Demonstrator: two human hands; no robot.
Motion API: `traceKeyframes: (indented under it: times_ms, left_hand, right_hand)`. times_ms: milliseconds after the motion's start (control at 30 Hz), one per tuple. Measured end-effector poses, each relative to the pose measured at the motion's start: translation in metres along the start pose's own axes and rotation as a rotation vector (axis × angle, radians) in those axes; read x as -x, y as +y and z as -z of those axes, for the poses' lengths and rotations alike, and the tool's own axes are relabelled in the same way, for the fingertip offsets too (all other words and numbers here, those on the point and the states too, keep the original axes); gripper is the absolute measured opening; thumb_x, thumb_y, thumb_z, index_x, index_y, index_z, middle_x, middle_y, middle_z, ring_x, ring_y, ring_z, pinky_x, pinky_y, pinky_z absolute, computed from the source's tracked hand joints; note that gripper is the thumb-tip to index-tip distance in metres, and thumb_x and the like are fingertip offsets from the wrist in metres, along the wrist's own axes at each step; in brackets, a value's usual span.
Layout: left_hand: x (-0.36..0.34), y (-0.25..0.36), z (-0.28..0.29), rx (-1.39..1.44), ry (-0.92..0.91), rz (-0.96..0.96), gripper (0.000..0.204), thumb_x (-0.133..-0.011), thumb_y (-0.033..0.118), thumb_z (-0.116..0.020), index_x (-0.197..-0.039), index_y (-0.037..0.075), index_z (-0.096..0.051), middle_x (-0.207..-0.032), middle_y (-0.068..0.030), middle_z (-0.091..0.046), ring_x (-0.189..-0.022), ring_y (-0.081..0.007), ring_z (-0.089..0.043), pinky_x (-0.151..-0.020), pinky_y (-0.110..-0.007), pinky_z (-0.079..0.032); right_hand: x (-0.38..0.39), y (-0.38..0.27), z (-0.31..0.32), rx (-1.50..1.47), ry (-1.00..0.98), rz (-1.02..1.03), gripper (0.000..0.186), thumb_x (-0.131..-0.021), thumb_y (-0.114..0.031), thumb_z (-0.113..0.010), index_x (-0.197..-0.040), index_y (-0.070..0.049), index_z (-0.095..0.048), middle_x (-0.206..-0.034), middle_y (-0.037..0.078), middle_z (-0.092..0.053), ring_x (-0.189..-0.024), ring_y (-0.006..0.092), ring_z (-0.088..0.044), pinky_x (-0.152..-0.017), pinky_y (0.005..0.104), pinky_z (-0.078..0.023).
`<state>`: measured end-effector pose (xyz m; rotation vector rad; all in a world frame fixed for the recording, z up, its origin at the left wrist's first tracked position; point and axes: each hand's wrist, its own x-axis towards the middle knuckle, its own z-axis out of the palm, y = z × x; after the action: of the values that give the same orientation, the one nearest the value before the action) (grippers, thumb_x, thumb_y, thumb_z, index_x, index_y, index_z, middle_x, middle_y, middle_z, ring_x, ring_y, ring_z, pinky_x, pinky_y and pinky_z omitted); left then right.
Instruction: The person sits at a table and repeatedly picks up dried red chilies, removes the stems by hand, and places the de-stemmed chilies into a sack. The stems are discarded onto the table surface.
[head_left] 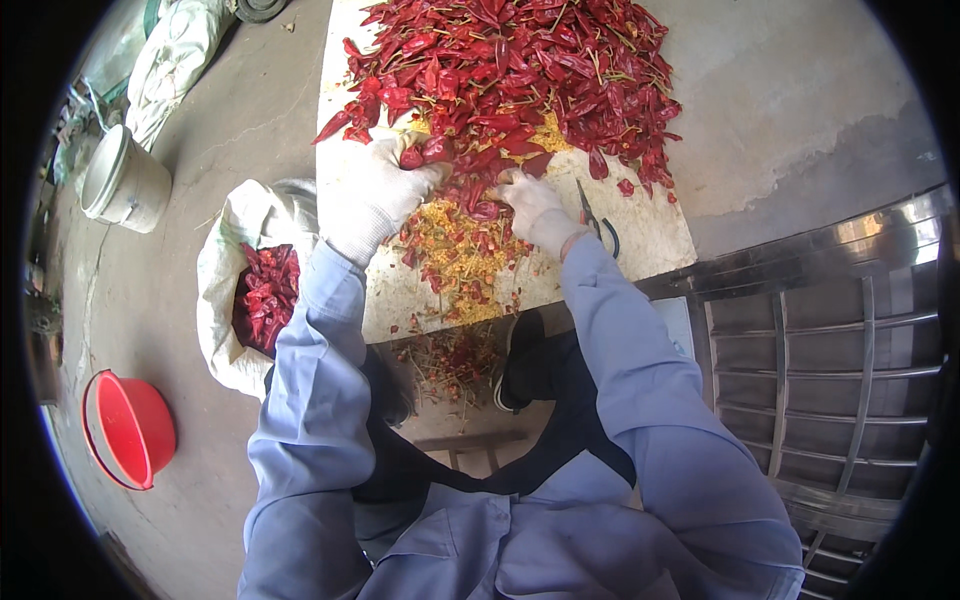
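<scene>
A large heap of dried red chili peppers [520, 60], many with pale stems, covers the far part of a pale board [650, 235]. My left hand [375, 195], in a white knitted glove, is closed around a few red peppers [432, 150] at the near edge of the heap. Also gloved, my right hand [538, 208] has its fingers curled in against the peppers; what they grip is hidden. Yellow seeds and red bits [460, 260] lie between and below my hands. Black-handled scissors [597, 220] rest just right of my right hand.
At left, a white woven sack [215, 310] stands open with red peppers inside. Beyond it are a red bucket [150, 425] and a white bucket [145, 190]. Stems and bits litter the floor between my feet. A metal-barred frame [820, 370] is at right.
</scene>
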<state>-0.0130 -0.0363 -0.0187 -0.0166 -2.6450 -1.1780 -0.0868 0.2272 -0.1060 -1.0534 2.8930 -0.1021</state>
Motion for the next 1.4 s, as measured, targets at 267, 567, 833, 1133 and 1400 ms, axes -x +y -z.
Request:
traceKeyframes:
  times_ms: [267,567,833,1133,1400]
  left_hand:
    - [0.002,-0.001,0.004,0.025,-0.006,0.058,0.033,-0.086,0.019,-0.083,-0.115,0.005,-0.075,-0.064,-0.0005,-0.067,-0.055,-0.0057,-0.062,-0.054,-0.025,-0.049]
    - [0.000,0.012,0.001,-0.191,-0.055,0.068,0.028,-0.089,0.022,-0.080,-0.112,0.007,-0.076,-0.065,-0.0017,-0.069,-0.054,-0.0067,-0.063,-0.053,-0.026,-0.049]
    - [0.004,0.013,-0.049,0.161,-0.187,0.203,0.040,-0.085,0.035,-0.078,-0.116,0.009,-0.074,-0.081,-0.0128,-0.074,-0.076,-0.0261,-0.072,-0.076,-0.038,-0.056]
    - [0.012,0.026,-0.046,0.158,-0.033,-0.016,0.030,-0.085,0.029,-0.074,-0.103,0.005,-0.074,-0.091,-0.0228,-0.072,-0.089,-0.0394,-0.071,-0.080,-0.045,-0.056]
    - [0.008,0.031,-0.036,0.193,-0.136,0.011,0.035,-0.080,0.034,-0.076,-0.091,0.001,-0.073,-0.078,-0.0224,-0.070,-0.079,-0.0406,-0.071,-0.074,-0.046,-0.056]
  right_hand:
    - [0.005,0.004,0.006,-0.002,-0.180,-0.160,0.038,-0.085,-0.015,-0.070,-0.123,-0.017,-0.073,-0.128,0.015,-0.061,-0.116,0.0343,-0.063,-0.097,0.0442,-0.054]
    - [0.008,0.022,0.008,-0.545,-0.062,-0.330,0.038,-0.088,-0.018,-0.077,-0.122,-0.004,-0.070,-0.113,0.013,-0.073,-0.104,0.0300,-0.071,-0.091,0.0378,-0.057]
    - [0.012,-0.014,0.038,-1.698,0.088,-0.443,0.041,-0.091,-0.004,-0.074,-0.127,0.010,-0.059,-0.106,0.017,-0.073,-0.085,0.0214,-0.073,-0.073,0.0311,-0.061]
    - [0.020,-0.023,0.046,-2.042,0.111,-0.228,0.038,-0.095,-0.019,-0.073,-0.125,0.003,-0.062,-0.107,0.009,-0.071,-0.083,0.0225,-0.073,-0.074,0.0407,-0.062]
    - [0.016,-0.022,0.045,-1.758,0.213,-0.291,0.039,-0.095,-0.011,-0.070,-0.127,0.009,-0.061,-0.107,0.010,-0.070,-0.086,0.0185,-0.070,-0.070,0.0342,-0.061]
